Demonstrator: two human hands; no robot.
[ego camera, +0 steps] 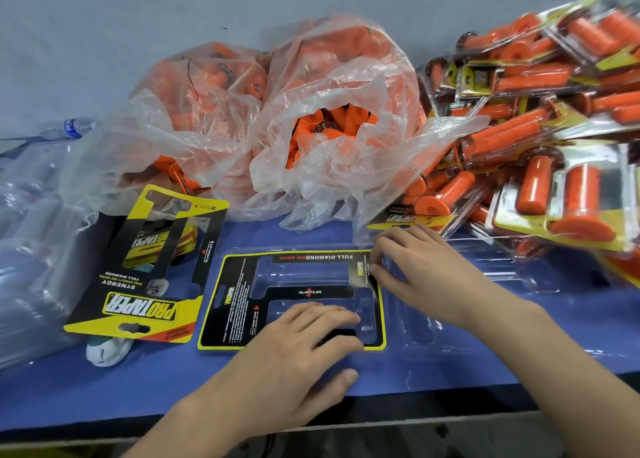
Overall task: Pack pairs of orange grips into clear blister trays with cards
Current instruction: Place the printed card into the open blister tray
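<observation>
A black and yellow card (239,305) lies flat in an open clear blister tray (426,326) on the blue table in front of me. My left hand (298,347) presses flat on the card's near right part. My right hand (415,267) pinches the card's far right corner with its fingertips. No grips lie in this tray. Loose orange grips (332,125) fill two clear plastic bags behind the tray.
A stack of printed cards (145,277) lies left of the tray, over a white and teal object (107,350). Finished packs (554,118) pile up at the right. Empty clear trays (31,250) and a water bottle (74,127) sit at the left. The table edge runs close to me.
</observation>
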